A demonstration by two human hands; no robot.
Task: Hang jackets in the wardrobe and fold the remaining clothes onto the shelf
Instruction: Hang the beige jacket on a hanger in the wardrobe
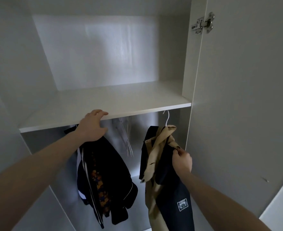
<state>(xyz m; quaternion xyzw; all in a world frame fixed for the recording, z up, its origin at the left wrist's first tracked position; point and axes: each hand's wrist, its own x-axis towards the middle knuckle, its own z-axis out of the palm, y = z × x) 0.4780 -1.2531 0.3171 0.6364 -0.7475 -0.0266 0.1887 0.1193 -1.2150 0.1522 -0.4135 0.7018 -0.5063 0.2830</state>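
Below the shelf [104,104], the right hand [181,161] pinches the tan-and-navy jacket [162,164] on its white hanger [166,118]; the left hand [92,126], fingers relaxed, rests on the shelf's front edge beside the dark jackets [104,180]. Best to straighten the jacket's twisted collar before letting go.

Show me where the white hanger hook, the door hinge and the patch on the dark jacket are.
white hanger hook [167,117]: head view, on the curved wire.
door hinge [204,23]: head view, on the metal arm.
patch [182,204]: head view, on the white label's middle.
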